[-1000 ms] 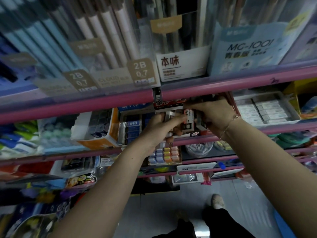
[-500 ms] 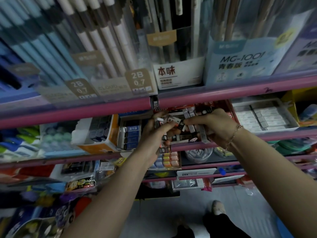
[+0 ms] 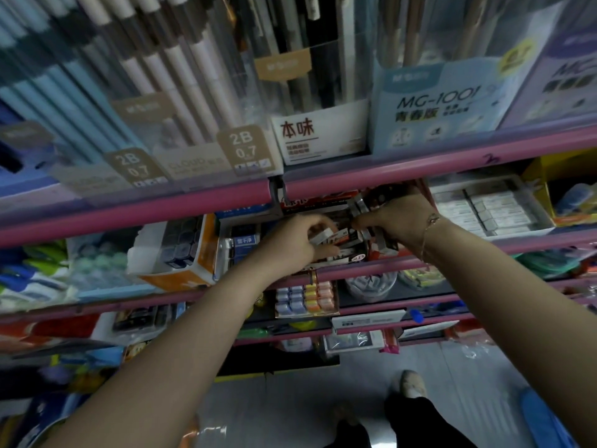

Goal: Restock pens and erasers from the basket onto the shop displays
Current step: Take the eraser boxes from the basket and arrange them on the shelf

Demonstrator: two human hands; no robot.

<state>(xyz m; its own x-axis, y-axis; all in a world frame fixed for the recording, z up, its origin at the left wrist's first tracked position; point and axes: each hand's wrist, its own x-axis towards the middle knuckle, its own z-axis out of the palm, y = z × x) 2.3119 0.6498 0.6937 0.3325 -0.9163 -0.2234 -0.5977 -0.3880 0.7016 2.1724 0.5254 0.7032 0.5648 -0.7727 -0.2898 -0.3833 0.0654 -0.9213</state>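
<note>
Dim, cool shop light; pen displays (image 3: 135,92) smeared by motion blur; wide-angle bending at the edges; soft glare on the floor (image 3: 290,399); lower left corner murky.

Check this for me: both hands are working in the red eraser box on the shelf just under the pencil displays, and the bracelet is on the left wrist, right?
Not quite. The head view shows the bracelet on the right wrist, not the left. The rest holds: left hand and right hand are both in the red eraser box, on the shelf just under the pencil displays.

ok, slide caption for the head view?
Both hands tuck boxed erasers into a red display box under the pink shelf rail.
</note>
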